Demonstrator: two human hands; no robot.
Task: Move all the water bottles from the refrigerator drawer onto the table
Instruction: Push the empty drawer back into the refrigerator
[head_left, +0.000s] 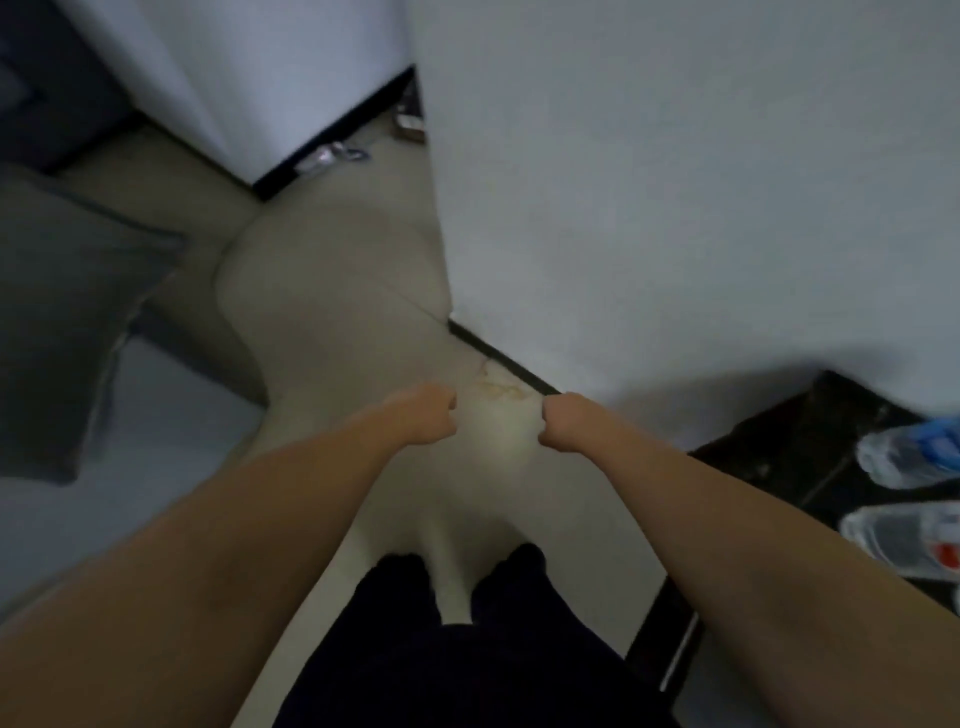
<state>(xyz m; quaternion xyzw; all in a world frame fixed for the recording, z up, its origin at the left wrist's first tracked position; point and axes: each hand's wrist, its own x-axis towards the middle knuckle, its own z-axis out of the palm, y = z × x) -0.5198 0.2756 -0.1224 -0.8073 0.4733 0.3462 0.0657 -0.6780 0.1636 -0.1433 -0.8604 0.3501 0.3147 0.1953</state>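
Two clear water bottles lie on a dark table (810, 441) at the right edge of the head view: one with a blue label (909, 457) and, nearer to me, one with a red and white label (904, 540). My left hand (423, 415) and my right hand (563, 421) are stretched out over the pale floor, both curled into fists with nothing in them. They are well left of the bottles and apart from each other. The refrigerator drawer is not in view. The picture is blurred.
A white wall (675, 182) with a dark skirting stands straight ahead and to the right. A second white wall corner (249, 78) is at the upper left, with small clutter at its foot. A grey cushion (67, 322) lies at the left. My dark trousers (467, 649) show below.
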